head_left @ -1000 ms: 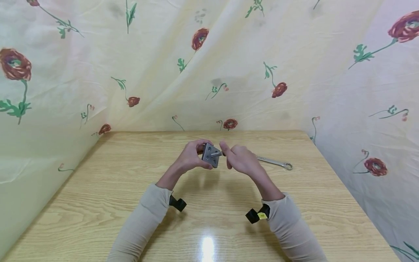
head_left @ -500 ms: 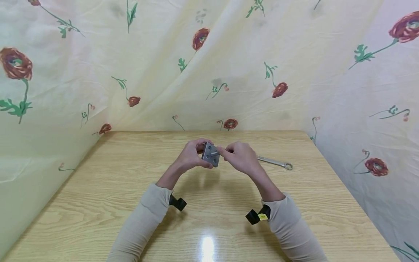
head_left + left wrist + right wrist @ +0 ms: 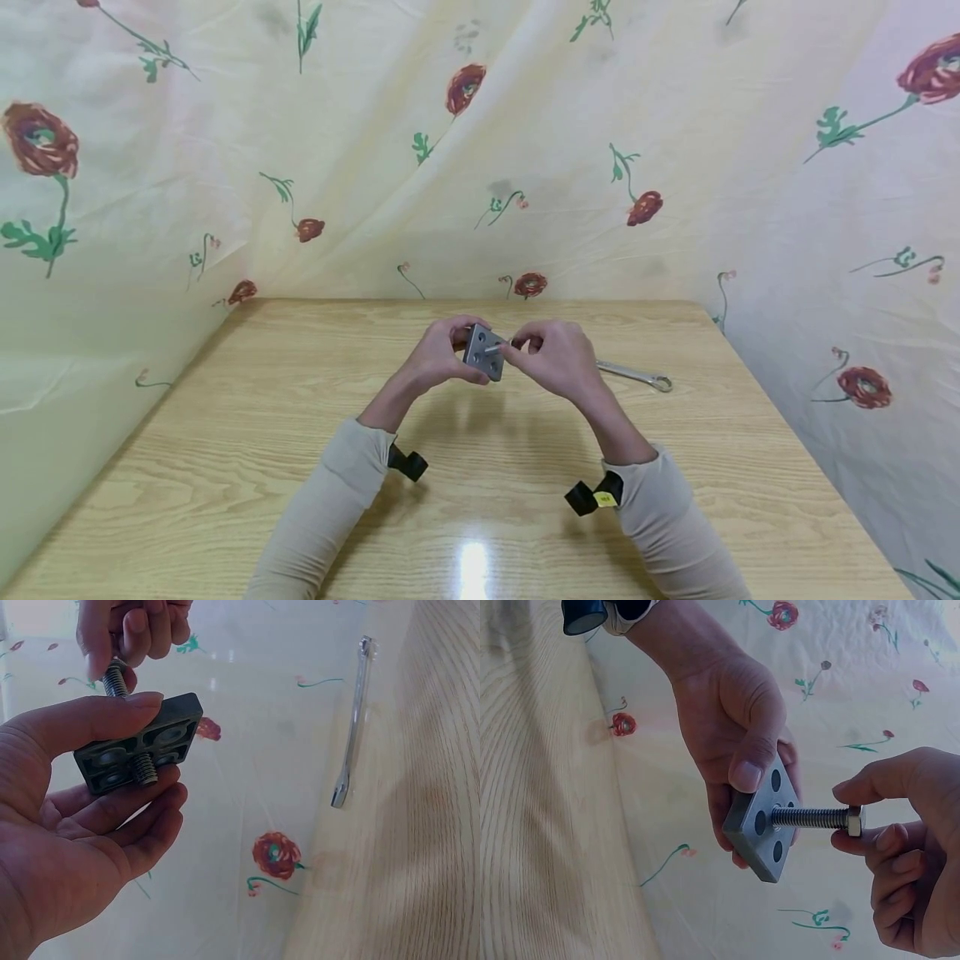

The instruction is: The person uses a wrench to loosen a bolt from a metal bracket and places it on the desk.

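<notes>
A square grey plate (image 3: 480, 353) with several holes is gripped at its edges by my left hand (image 3: 433, 357), thumb on one side and fingers on the other. Through its middle runs a threaded bolt (image 3: 810, 817); in the left wrist view the bolt's tip (image 3: 145, 769) sticks out of the ribbed underside. My right hand (image 3: 557, 358) has thumb and index finger at the bolt's hex head (image 3: 856, 821), pinching it, with the other fingers curled below in the right wrist view.
A metal wrench (image 3: 636, 374) lies on the wooden table (image 3: 247, 433) to the right of my right hand. A flower-patterned cloth (image 3: 360, 167) hangs behind the table and along both sides.
My right thumb and fingers, a little away from the bolt's head a second ago, have closed around it. My left hand and the plate have hardly moved.
</notes>
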Demonstrator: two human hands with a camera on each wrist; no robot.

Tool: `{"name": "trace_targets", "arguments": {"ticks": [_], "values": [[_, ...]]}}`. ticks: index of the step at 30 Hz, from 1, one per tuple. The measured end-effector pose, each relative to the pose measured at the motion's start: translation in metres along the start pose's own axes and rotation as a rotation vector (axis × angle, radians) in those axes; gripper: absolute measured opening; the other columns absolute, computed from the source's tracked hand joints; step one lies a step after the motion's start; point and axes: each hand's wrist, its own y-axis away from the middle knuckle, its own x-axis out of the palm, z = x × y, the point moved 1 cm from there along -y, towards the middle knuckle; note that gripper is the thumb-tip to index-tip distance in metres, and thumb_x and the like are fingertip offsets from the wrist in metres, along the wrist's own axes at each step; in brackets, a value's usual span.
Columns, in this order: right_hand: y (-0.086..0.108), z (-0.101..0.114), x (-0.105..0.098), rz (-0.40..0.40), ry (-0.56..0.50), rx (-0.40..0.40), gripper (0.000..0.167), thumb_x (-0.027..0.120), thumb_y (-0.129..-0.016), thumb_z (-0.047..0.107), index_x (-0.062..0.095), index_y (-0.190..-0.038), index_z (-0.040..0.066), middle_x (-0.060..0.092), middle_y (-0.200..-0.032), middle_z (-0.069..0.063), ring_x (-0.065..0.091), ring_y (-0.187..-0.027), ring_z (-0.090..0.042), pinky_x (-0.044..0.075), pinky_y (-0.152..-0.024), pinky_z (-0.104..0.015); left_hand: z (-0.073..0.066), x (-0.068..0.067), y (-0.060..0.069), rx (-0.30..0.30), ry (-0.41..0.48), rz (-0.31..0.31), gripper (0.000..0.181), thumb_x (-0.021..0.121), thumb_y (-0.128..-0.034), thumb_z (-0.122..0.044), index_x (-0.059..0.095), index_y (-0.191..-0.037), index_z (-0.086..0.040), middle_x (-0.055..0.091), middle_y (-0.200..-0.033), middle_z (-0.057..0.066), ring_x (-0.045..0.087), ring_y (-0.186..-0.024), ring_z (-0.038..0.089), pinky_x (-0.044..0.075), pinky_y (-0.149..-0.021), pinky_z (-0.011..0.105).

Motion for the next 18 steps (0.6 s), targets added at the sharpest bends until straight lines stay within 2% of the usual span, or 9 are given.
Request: {"name": "trace_targets", "arguments": {"ticks": [5, 10, 14, 18], "values": [[0.0005, -0.0007, 0.0002, -0.030, -0.007, -0.061, 0.016, 0.072, -0.082, 0.016, 0.079, -0.093, 0.007, 0.051, -0.053, 0.002, 0.039, -0.047, -0.009, 0.027, -0.047, -0.023, 0.0009, 0.0001, -0.0006, 0.002, 0.006, 0.002, 0.068, 0.085, -0.0657, 0.007, 0.059, -0.128, 0.000, 0.071, -0.115, 0.022, 0.068, -0.098, 0.019, 0.053, -0.097, 0.049], [0.0018, -0.0015, 0.0007, -0.052, -0.012, -0.097, 0.022, 0.068, -0.077, 0.006, 0.080, -0.095, 0.008, 0.049, -0.052, 0.002, 0.038, -0.047, -0.008, 0.026, -0.048, -0.023, 0.0011, 0.0005, -0.0005, 0.001, 0.009, 0.005, 0.069, 0.085, -0.0652, 0.007, 0.058, -0.129, 0.002, 0.071, -0.115, 0.023, 0.068, -0.097, 0.019, 0.054, -0.095, 0.047], [0.0021, -0.0010, 0.0039, -0.080, -0.010, -0.118, 0.023, 0.066, -0.074, 0.003, 0.080, -0.092, 0.009, 0.048, -0.052, 0.003, 0.037, -0.047, -0.006, 0.027, -0.048, -0.023, 0.0012, 0.0009, -0.0004, -0.009, 0.005, 0.002, 0.070, 0.085, -0.0646, 0.008, 0.059, -0.129, 0.001, 0.071, -0.116, 0.023, 0.069, -0.098, 0.020, 0.055, -0.094, 0.044], [0.0020, 0.0000, 0.0082, -0.115, -0.016, -0.153, 0.025, 0.063, -0.074, -0.004, 0.078, -0.088, 0.008, 0.046, -0.051, 0.003, 0.036, -0.047, -0.006, 0.026, -0.049, -0.022, 0.0015, 0.0012, -0.0009, -0.014, 0.002, 0.003, 0.070, 0.086, -0.0646, 0.008, 0.059, -0.129, 0.001, 0.071, -0.117, 0.023, 0.069, -0.099, 0.022, 0.054, -0.094, 0.047]]}}
